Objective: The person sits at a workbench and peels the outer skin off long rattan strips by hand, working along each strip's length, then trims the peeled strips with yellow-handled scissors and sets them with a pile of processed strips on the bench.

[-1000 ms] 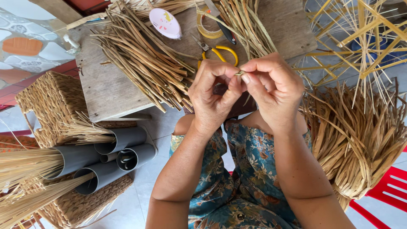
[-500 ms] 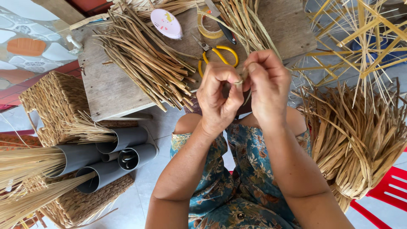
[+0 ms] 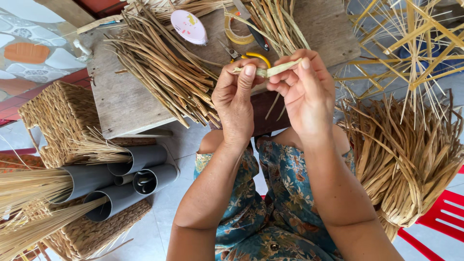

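Both hands have lifted and drawn slightly apart since half a second ago, stretching a pale dried reed strip level between them above the wooden table. Loose reeds lie heaped there. Left hand and right hand each pinch the strip between closed fingertips.

- Below you, a pale tiled floor in soft daylight.
- Ahead, your weathered wooden table.
- To your left, woven baskets and grey pipes.
- A red plastic chair sits at your right.
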`<action>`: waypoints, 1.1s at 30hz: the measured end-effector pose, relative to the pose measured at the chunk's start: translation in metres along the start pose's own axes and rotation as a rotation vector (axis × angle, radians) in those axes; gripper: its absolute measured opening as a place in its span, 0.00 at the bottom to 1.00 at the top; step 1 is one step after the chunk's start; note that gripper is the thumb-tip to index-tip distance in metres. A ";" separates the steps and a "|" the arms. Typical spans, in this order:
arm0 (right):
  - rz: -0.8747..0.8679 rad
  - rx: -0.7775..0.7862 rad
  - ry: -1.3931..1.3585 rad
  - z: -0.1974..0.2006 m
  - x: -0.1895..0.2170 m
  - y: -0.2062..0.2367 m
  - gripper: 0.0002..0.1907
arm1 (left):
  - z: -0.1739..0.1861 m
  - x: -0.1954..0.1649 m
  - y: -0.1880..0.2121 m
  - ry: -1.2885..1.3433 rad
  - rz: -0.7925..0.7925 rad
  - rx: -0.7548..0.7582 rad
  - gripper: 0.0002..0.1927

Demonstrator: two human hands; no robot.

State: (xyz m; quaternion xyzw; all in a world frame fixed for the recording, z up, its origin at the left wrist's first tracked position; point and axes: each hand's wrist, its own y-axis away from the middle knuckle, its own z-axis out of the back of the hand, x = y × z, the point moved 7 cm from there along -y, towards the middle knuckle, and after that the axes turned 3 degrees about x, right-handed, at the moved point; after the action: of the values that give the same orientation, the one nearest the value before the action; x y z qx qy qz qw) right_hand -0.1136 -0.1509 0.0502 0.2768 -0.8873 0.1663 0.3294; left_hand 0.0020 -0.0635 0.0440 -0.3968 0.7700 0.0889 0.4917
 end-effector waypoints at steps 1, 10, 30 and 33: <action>0.079 0.058 0.187 -0.006 0.005 0.002 0.13 | 0.000 0.000 -0.001 -0.005 -0.024 0.011 0.07; 0.431 0.256 0.895 -0.034 0.008 0.017 0.31 | 0.006 0.006 -0.002 0.041 0.051 -0.006 0.08; 0.048 -0.026 -0.155 0.018 -0.007 -0.007 0.08 | 0.000 0.012 -0.002 -0.046 0.125 0.043 0.10; 0.118 0.153 0.064 0.003 -0.001 -0.002 0.08 | 0.006 0.014 -0.002 -0.094 0.048 0.033 0.10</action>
State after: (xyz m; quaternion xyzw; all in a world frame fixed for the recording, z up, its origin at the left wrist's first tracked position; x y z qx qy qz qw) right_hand -0.1131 -0.1538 0.0471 0.2427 -0.8757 0.2615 0.3252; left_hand 0.0046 -0.0691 0.0299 -0.3654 0.7567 0.1064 0.5315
